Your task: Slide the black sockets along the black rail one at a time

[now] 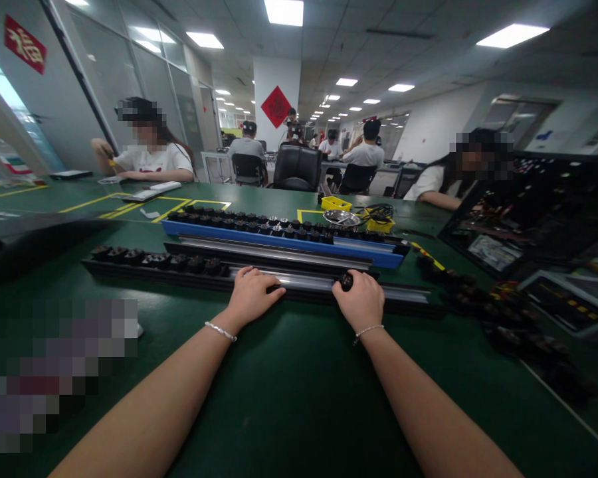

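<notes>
left hand (pixel 252 292) flat and open on the long black rail (pixel 279 280) near the middle of the green table (pixel 289 385), right hand (pixel 361 299) pinching a small black knob (pixel 346 281) on it, probably light, hard, easy to grip by its sides.

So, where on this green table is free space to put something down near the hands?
Bare green table lies between the forearms, from the near black rail to the near edge. Crowded: black parts piled at right, and the blue rail behind. Left hand and right hand rest on the rail.
</notes>
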Demonstrator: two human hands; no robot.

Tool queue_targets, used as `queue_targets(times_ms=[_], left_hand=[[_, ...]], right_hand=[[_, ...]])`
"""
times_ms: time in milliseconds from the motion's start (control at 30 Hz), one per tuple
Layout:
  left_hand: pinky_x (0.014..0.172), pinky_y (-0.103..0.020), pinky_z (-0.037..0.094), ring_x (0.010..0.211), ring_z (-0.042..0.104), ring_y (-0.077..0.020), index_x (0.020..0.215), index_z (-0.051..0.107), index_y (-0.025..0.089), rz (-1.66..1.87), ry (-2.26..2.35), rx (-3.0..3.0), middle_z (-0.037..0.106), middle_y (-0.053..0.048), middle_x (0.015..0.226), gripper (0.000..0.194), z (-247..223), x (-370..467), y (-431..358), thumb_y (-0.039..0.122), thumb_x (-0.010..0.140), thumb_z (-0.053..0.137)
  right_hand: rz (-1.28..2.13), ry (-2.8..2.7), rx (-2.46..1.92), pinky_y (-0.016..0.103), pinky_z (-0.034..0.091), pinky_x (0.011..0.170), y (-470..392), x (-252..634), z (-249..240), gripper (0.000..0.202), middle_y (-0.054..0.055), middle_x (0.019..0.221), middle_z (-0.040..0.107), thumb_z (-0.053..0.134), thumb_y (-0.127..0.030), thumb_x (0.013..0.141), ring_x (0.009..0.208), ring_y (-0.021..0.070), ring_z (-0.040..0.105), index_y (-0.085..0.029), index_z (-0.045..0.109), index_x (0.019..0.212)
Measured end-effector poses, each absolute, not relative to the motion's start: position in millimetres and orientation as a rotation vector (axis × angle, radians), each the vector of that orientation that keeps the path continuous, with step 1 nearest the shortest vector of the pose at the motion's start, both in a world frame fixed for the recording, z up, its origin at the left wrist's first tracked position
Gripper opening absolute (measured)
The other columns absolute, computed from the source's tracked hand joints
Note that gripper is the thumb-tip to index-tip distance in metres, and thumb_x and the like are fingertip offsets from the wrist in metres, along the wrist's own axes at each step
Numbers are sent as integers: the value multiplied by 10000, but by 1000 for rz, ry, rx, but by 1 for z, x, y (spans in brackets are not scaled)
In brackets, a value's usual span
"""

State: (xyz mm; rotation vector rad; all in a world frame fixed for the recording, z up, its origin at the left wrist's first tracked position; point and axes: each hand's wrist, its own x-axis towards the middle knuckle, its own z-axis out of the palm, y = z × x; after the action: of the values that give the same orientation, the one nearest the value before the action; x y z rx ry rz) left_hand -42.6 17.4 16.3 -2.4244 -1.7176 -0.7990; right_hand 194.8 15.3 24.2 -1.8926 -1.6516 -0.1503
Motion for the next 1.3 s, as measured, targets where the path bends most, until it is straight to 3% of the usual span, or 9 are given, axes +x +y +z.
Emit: queue_targets(times_ms=[467, 867, 1300], left_hand=[[989, -445, 275, 867, 585, -187, 843, 694, 297, -803, -1708, -2422, 722, 13, 873, 256, 16, -42, 18, 482, 811, 520], [990, -442, 275, 870, 582, -186, 851, 694, 291, -781, -1719, -2426, 718, 12, 864, 256, 17, -42, 17, 476, 812, 522], [999, -440, 270, 874, 584, -184, 837, 690, 293, -795, -1714, -2438, 719, 11, 864, 251, 19, -42, 15, 476, 812, 520]], right_hand=[[-124, -1628, -1946, 367, 328, 910, 15, 198, 29, 412, 113, 1018, 649, 458, -304, 760, 988, 241, 555, -149, 560, 1128], [-201, -1596, -1942, 394, 299, 950, 16, 210, 21, 400, 131, 1028, 630, 499, -401, 726, 1051, 264, 502, -133, 591, 1008], [-174, -1574, -1981, 388, 302, 920, 17, 217, 22, 354, 118, 996, 629, 459, -328, 725, 1005, 250, 512, -146, 596, 996]])
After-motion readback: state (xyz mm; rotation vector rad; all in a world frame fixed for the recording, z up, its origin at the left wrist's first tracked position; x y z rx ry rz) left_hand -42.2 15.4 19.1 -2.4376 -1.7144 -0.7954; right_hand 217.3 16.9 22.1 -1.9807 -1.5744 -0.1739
